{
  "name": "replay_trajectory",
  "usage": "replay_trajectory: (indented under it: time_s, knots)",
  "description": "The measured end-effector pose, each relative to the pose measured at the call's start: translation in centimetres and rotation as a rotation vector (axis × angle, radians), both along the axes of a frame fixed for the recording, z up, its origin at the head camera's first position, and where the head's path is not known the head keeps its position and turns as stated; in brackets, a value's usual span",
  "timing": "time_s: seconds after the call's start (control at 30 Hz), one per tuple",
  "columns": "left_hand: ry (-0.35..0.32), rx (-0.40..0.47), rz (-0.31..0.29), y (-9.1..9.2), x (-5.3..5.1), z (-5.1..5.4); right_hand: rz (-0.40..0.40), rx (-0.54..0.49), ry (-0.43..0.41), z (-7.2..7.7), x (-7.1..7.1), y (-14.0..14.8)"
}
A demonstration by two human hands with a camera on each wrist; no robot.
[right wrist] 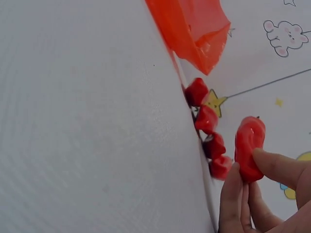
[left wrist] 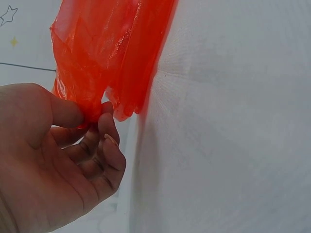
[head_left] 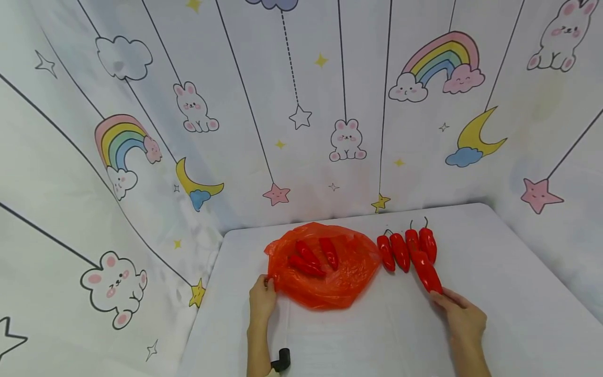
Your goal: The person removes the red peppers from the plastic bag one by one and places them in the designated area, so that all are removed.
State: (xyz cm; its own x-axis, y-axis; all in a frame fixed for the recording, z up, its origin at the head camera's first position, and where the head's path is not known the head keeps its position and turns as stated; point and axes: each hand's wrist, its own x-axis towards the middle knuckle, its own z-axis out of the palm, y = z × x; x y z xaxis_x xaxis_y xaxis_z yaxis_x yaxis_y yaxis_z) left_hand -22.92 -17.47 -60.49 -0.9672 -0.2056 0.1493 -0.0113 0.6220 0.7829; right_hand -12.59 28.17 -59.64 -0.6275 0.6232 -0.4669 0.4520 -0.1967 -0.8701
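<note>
An orange-red plastic bag [head_left: 330, 293] lies spread on the table, with three red chili peppers [head_left: 329, 254] showing in it. My left hand [head_left: 262, 299] pinches the bag's left edge; in the left wrist view, thumb and fingertips grip the gathered film [left wrist: 90, 109]. My right hand [head_left: 464, 317] holds another red chili pepper by its lower end. This held pepper [head_left: 427, 273] points away from me and overlaps part of the row behind it in the head view. In the right wrist view it looks raised off the tabletop, between thumb and fingers.
Several red chili peppers [head_left: 400, 252] stand in a row right of the bag, stems toward the back. The white table [head_left: 358, 345] meets a cloth backdrop [head_left: 311, 173] printed with rabbits, stars and rainbows. A small black object [head_left: 283, 360] is by the left wrist.
</note>
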Motion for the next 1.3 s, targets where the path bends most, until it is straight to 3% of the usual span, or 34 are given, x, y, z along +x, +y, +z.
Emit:
replay_trajectory:
  time_s: [0.6,0.87,1.3]
  knots:
    - [0.005,0.005,-0.017,0.0,0.0,0.0,-0.065,0.007,-0.019,0.5,1.2,1.3]
    - [0.011,0.001,-0.016,0.0,0.0,0.0,-0.069,0.029,0.014,0.2,1.3,1.6]
    - [0.003,0.003,-0.018,0.1,0.1,0.2,-0.020,0.179,-0.070,-0.3,1.6,1.8]
